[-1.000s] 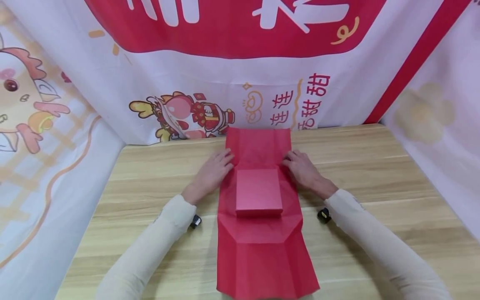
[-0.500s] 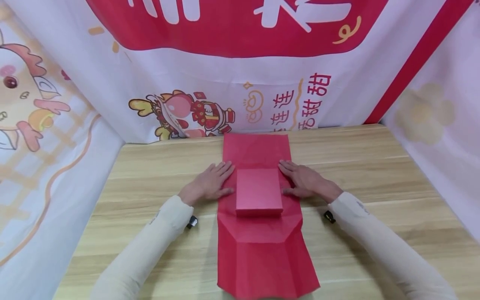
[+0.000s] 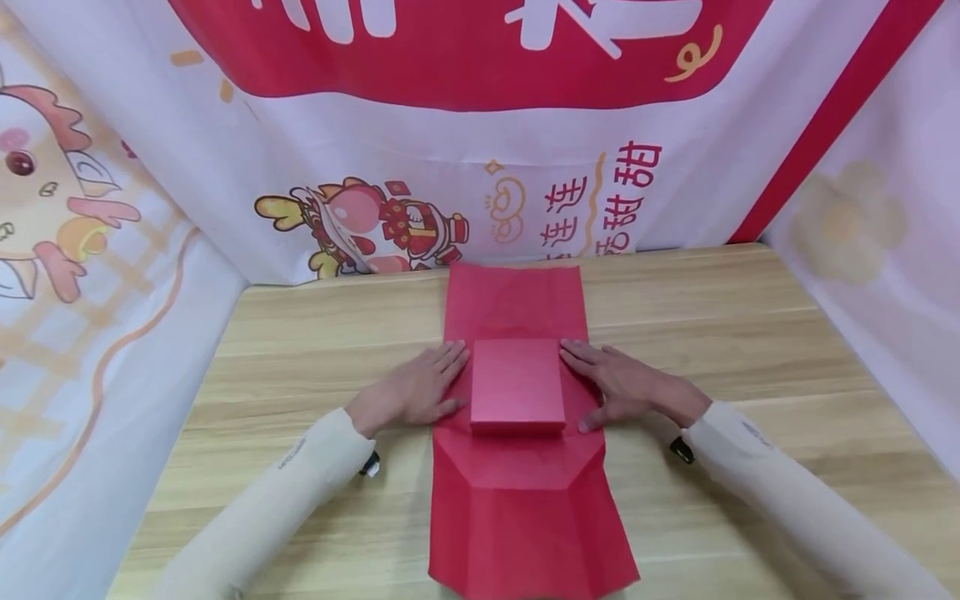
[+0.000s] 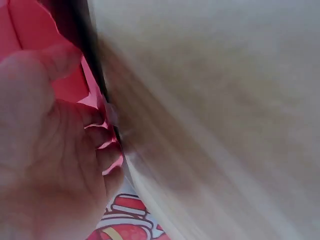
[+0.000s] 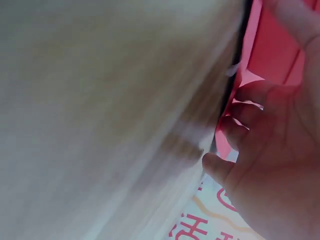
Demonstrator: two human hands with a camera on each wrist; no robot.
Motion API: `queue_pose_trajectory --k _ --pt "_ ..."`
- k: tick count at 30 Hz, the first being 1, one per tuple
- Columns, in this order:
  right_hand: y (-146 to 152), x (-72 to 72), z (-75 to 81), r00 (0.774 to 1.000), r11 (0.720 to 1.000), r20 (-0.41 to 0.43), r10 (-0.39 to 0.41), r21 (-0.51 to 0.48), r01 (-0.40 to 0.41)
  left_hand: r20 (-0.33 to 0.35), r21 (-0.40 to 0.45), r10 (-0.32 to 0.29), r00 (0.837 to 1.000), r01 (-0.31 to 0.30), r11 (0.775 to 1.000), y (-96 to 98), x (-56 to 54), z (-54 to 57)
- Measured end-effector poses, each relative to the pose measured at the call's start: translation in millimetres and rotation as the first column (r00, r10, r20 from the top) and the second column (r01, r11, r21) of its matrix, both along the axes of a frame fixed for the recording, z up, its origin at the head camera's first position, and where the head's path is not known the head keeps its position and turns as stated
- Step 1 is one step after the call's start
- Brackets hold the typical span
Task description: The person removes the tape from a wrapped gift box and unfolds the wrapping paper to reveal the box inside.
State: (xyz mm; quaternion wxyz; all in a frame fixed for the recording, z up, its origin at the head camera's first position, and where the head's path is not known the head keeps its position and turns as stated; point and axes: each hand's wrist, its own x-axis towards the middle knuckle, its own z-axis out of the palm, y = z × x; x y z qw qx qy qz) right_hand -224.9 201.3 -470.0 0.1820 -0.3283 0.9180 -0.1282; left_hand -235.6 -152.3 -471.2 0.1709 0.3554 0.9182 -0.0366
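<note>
A square red box (image 3: 517, 382) rests on the middle of a long sheet of creased red paper (image 3: 521, 533) on the table. My left hand (image 3: 416, 387) lies on the paper's left side, its fingers extended toward the box's left edge. On the opposite side my right hand (image 3: 622, 383) lies with straight fingers on the paper, next to the box's right edge. Neither hand grips anything. In the left wrist view the left palm (image 4: 50, 150) shows beside the red paper; the right palm (image 5: 280, 145) shows likewise in the right wrist view.
The wood-grain table (image 3: 300, 333) extends to both sides of the paper. Behind it hangs a white and red printed cloth (image 3: 480, 142), with more printed cloth at the left and right. The paper's near end spreads toward the front, its creased sides slightly raised.
Both hands have slid toward me along the paper, from beyond the box to beside it, and their fingers have flattened. The paper's far end has come down lower. The box has stayed in place.
</note>
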Motion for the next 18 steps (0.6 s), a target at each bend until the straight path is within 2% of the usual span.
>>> queue_pose_trajectory --k 3,7,9,13,18 --pt "2 4.3 -0.9 1.0 0.999 0.013 -0.005 0.043 0.004 0.021 0.01 -0.008 1.0 0.008 1.0 -4.3 9.2 1.4" --pt "1 11.0 -0.7 1.0 0.998 -0.008 0.011 0.062 -0.01 0.031 -0.027 -0.009 0.999 0.01 1.0 -6.2 14.0 -1.0" --pt "0 15.8 1.6 0.999 0.998 -0.023 0.037 0.042 -0.036 0.024 -0.04 0.0 1.0 0.001 0.999 -5.4 12.7 -1.7" --pt "1 21.9 2.2 0.997 0.997 0.0 0.078 -0.022 -0.078 0.011 -0.038 0.02 1.0 -0.02 0.999 -3.7 8.3 -1.0" --pt "3 20.4 -5.3 0.997 0.997 0.014 0.074 -0.017 -0.074 0.014 -0.026 0.006 1.0 -0.006 1.0 -6.0 6.9 -3.2"
